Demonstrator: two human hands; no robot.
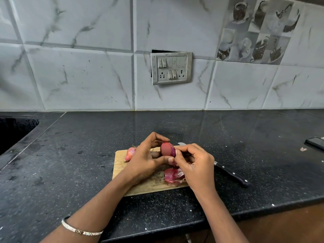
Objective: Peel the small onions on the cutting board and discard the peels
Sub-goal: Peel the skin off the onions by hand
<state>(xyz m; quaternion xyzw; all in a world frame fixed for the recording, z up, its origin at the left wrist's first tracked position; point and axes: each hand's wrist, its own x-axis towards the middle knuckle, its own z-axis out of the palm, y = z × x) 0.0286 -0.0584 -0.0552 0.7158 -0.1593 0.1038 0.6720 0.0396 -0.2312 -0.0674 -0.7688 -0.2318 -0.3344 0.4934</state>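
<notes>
Your left hand (149, 155) cradles a small onion (167, 149) above the cutting board (121, 163), steadying it so your right hand (194, 163) fingertips can pinch its skin. Loose peels (173, 175) lie beneath; one unpeeled onion (130, 153) waits far left, the knife (229, 173) right.

onion (165, 149) blurred (mid-surface) | knife (231, 174) blade part-hidden; phone (315, 142) cut off
</notes>
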